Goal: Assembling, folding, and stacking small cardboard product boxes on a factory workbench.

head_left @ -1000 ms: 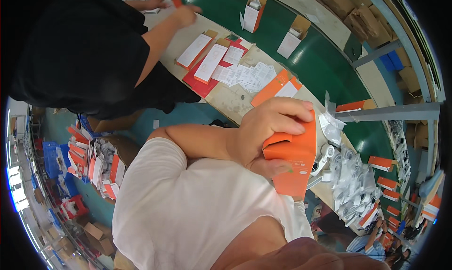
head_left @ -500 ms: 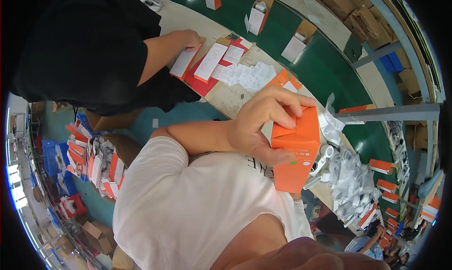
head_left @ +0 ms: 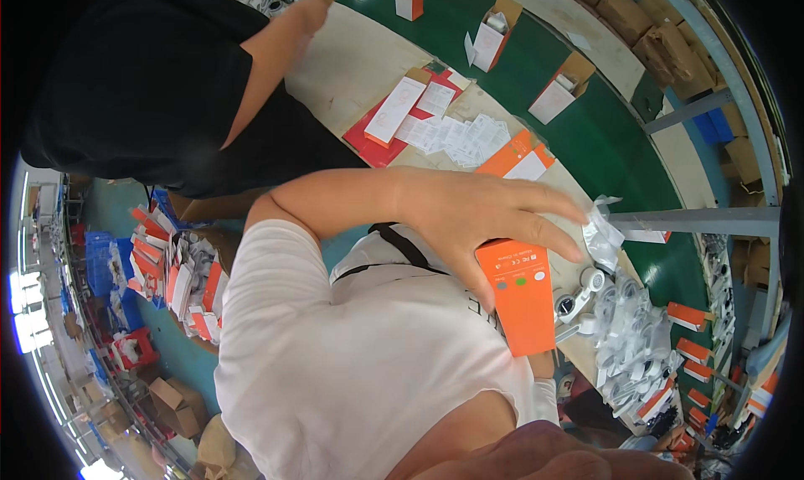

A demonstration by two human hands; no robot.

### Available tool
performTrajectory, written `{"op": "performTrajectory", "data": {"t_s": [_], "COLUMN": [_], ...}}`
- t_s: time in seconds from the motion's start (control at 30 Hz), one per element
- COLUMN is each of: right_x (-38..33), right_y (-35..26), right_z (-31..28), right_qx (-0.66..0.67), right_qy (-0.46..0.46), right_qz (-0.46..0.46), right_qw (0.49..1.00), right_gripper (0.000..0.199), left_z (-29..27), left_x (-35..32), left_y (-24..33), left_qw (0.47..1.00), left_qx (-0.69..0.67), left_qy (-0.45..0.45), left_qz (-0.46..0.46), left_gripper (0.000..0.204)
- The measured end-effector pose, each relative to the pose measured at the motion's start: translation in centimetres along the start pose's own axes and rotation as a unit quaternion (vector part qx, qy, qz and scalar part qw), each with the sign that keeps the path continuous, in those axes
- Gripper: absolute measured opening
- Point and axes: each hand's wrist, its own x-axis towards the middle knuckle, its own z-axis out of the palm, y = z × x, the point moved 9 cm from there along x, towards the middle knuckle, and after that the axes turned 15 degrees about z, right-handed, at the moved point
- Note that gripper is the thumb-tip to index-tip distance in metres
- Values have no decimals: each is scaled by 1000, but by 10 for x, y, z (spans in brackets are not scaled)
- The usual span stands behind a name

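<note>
An orange box [head_left: 526,312], closed at its top with small printed marks and coloured dots, stands tilted in front of my chest. My left hand [head_left: 477,220] reaches across its upper end. The thumb lies along the box's left edge, while the fingers are stretched apart past its right side. Behind and below the box only a bit of my right forearm [head_left: 543,364] shows; my right hand is hidden. Near the box, on the table, lie white devices with round heads [head_left: 589,283], several wrapped in clear plastic [head_left: 624,321].
Ahead lie printed sheets [head_left: 469,138], a white box on a red sheet [head_left: 397,111] and a flat orange box [head_left: 515,157]. A green conveyor [head_left: 620,145] carries open boxes. A metal post [head_left: 695,221] juts in at right. At left, a co-worker in black [head_left: 142,86] stands close.
My left hand has opened and moved off the top flap, spreading over the upper end. The orange box has turned and shifted slightly down. The co-worker's hand has moved away with a white box.
</note>
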Motion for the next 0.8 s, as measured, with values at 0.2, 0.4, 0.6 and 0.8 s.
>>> {"op": "performTrajectory", "data": {"t_s": [0.2, 0.4, 0.6, 0.8], "right_x": [-5, -29, -64, -110], "right_y": [-13, -53, -91, -84], "right_z": [-18, -2, 29, 44], "right_qx": [53, 176, 302, 511], "right_qy": [-48, -256, -515, -590], "right_qz": [-61, -174, -286, -229], "right_qw": [996, 934, 749, 582], "right_gripper": [19, 18, 17, 18], "left_z": [33, 151, 187, 191], "left_x": [-7, -103, -84, -85], "left_y": [2, -105, -84, -72], "left_qw": [902, 927, 973, 974], "left_qx": [396, 95, 32, -22], "left_qy": [-140, -313, -222, -224], "left_qz": [100, -184, -50, 37], "left_gripper": [40, 59, 38, 41]}}
